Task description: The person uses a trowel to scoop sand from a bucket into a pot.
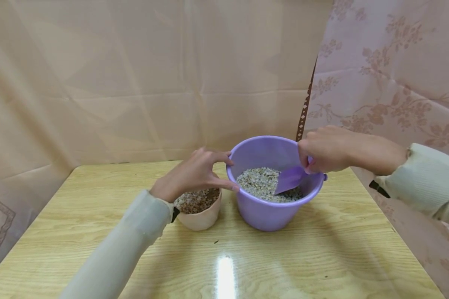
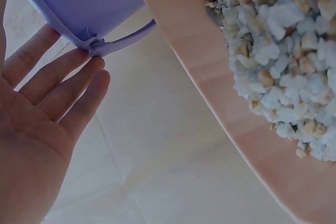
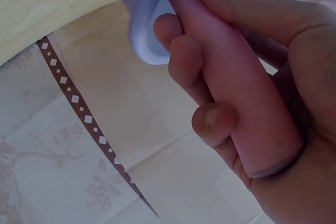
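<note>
A purple bucket (image 1: pixel 267 216) holding pale gravel (image 1: pixel 260 180) stands on the table. My right hand (image 1: pixel 329 149) grips a small hand shovel by its pink handle (image 3: pixel 236 82), fingers wrapped around it. The shovel's purple blade (image 1: pixel 289 179) slants down inside the bucket, its tip at the gravel. On the bucket's left side my left hand (image 1: pixel 188 172) touches the rim with thumb and fingertips spread apart, fingers mostly straight. Below that hand, left of the bucket, a pale peach pot (image 1: pixel 199 220) holds white and brownish gravel (image 2: pixel 283 51); the forearm and hand partly cover it.
The wood-grain table (image 1: pixel 97 224) has a bright light reflection near its front and a few tiny dark specks. Behind it hangs a beige cloth (image 1: pixel 142 83); a pink floral cloth (image 1: pixel 396 74) hangs at the right. A looped handle (image 2: pixel 126 40) juts from the bucket's rim.
</note>
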`<move>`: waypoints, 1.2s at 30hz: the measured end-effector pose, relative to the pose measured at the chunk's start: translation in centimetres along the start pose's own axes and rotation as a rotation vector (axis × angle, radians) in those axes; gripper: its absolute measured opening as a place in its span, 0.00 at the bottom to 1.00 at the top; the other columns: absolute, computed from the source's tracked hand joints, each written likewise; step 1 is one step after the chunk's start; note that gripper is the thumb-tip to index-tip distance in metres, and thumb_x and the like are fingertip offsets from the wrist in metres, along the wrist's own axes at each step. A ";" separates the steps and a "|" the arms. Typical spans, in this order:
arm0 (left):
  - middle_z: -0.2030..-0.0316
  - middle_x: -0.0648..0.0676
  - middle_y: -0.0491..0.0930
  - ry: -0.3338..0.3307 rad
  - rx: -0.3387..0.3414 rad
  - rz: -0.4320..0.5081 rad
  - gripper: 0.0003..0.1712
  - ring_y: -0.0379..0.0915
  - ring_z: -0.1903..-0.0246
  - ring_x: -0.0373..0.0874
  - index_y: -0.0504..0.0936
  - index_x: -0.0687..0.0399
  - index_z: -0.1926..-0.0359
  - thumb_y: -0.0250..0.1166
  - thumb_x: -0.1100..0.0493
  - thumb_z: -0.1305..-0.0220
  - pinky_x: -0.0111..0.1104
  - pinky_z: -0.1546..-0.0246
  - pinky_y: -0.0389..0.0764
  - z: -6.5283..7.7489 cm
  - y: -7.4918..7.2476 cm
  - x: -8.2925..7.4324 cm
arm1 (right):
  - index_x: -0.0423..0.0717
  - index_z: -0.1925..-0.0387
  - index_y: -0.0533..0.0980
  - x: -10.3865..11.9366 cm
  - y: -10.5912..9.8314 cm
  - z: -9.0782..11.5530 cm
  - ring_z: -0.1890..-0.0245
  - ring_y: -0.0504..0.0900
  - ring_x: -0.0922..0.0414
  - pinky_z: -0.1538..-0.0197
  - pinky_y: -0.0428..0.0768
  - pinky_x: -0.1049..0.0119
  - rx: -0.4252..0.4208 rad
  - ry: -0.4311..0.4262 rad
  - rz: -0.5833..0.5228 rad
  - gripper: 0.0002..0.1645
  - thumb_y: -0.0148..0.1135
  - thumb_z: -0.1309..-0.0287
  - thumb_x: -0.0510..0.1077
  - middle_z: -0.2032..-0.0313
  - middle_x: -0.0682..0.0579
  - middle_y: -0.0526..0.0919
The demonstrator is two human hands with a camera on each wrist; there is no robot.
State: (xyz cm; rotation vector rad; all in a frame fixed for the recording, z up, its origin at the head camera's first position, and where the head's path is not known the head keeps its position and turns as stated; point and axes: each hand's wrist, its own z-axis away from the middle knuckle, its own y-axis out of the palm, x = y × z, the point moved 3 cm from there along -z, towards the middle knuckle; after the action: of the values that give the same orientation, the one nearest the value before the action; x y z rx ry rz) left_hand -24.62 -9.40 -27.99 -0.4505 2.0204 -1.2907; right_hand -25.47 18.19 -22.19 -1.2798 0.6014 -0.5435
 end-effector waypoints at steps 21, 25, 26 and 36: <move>0.46 0.54 0.83 -0.015 -0.005 -0.005 0.36 0.80 0.50 0.42 0.88 0.55 0.52 0.77 0.34 0.55 0.39 0.45 0.73 -0.2 -0.2 0.1 | 0.57 0.80 0.80 1.3 0.1 -1.5 0.79 0.76 0.58 0.75 0.74 0.63 0.061 0.010 0.059 0.10 0.74 0.54 0.42 0.79 0.60 0.78; 0.48 0.53 0.84 -0.006 -0.010 -0.008 0.36 0.80 0.55 0.40 0.88 0.55 0.52 0.77 0.34 0.55 0.37 0.50 0.75 -0.3 -0.2 0.2 | 0.55 0.77 0.79 1.5 0.5 -1.8 0.79 0.76 0.59 0.76 0.74 0.65 0.070 0.009 0.054 0.10 0.74 0.51 0.41 0.78 0.59 0.78; 0.48 0.53 0.84 -0.005 -0.010 -0.010 0.36 0.80 0.56 0.39 0.88 0.55 0.52 0.77 0.34 0.55 0.37 0.50 0.75 -0.3 -0.2 0.2 | 0.55 0.78 0.78 1.6 0.6 -1.9 0.80 0.75 0.59 0.76 0.74 0.65 0.065 0.001 0.057 0.11 0.74 0.51 0.41 0.78 0.59 0.78; 0.45 0.55 0.82 0.000 -0.013 -0.010 0.36 0.81 0.53 0.41 0.88 0.55 0.52 0.77 0.34 0.55 0.38 0.50 0.75 -0.4 -0.1 0.1 | 0.55 0.81 0.75 2.2 1.9 -2.6 0.80 0.74 0.58 0.73 0.75 0.60 -0.053 -0.080 0.104 0.15 0.73 0.56 0.36 0.80 0.59 0.74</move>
State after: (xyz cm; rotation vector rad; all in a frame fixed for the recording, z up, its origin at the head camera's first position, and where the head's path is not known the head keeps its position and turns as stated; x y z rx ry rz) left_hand -25.00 -9.23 -27.87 -0.4672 2.0300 -1.2838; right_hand -25.55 15.30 -24.72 -1.3065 0.6156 -0.3912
